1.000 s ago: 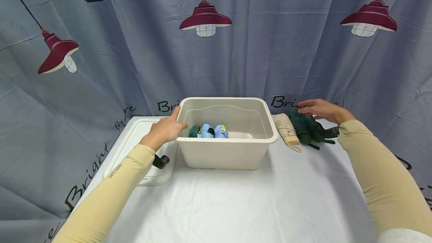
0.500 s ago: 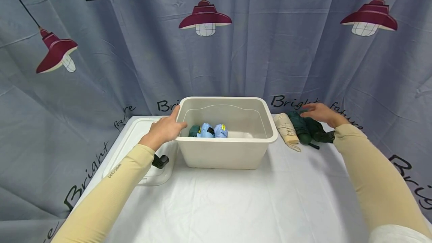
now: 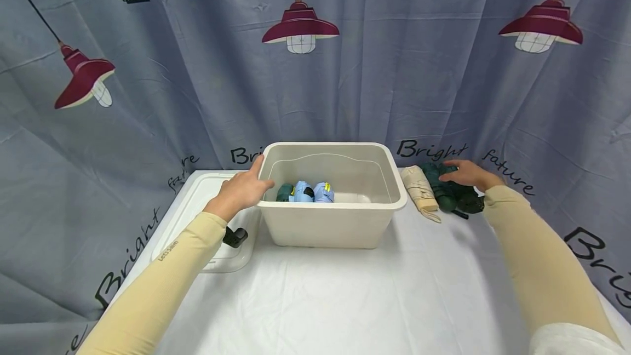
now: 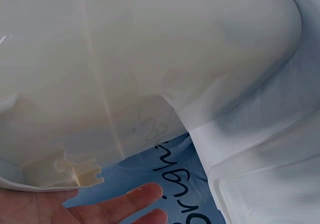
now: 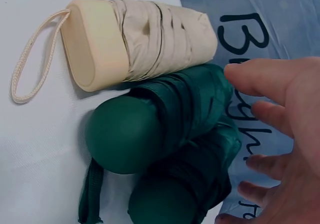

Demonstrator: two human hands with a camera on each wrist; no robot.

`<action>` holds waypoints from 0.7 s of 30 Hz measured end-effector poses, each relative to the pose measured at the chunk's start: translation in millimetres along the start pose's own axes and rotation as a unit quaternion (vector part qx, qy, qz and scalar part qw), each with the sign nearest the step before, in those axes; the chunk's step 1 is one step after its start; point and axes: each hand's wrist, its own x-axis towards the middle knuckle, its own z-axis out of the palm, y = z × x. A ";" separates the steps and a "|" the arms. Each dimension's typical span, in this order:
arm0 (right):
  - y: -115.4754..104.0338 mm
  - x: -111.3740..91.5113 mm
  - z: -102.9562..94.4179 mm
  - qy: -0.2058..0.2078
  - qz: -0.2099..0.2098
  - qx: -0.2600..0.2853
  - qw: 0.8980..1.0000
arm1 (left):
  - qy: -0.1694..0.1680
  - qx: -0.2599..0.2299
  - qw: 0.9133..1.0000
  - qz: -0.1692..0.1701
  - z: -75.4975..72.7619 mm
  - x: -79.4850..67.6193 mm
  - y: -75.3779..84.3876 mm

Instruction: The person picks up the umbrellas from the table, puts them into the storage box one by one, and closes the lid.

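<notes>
In the head view my left hand (image 3: 239,193) rests at the left rim of a cream plastic storage bin (image 3: 325,226). Its thumb lies over the rim, while the left wrist view shows straight fingers (image 4: 127,201) outside, apart from the wall. Three folded bundles, dark green (image 3: 284,192), light blue (image 3: 302,192) and periwinkle (image 3: 323,193), lie inside at the left. My right hand (image 3: 465,175) hovers over two dark green folded umbrellas (image 5: 125,134), its fingers spread near their far ends. A beige folded umbrella (image 5: 165,41) with a wrist loop lies alongside.
A white lid (image 3: 197,218) lies on the table left of the bin, partly under my left forearm. White cloth covers the table (image 3: 345,300). Close behind hangs a grey-blue curtain (image 3: 345,86) printed with lamps and lettering.
My right hand has come down and slightly left, closer over the dark green umbrellas. My left hand and the bin stay where they were.
</notes>
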 end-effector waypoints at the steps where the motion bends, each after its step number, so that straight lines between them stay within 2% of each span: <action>1: 0.6 1.0 1.4 -0.002 0.003 -0.001 1.000 | 0.001 0.001 1.000 0.000 0.1 0.0 0.0; 8: 1.9 6.2 10.2 -0.025 0.032 -0.008 0.999 | 0.002 0.002 1.000 0.001 1.2 0.5 0.1; 15: 3.8 11.0 13.4 -0.029 0.037 -0.014 0.999 | 0.001 -0.001 1.000 0.001 0.7 -0.4 0.5; 21: 9.3 19.6 20.1 -0.024 0.048 -0.062 0.997 | 0.002 -0.003 1.000 0.001 0.4 -0.7 0.7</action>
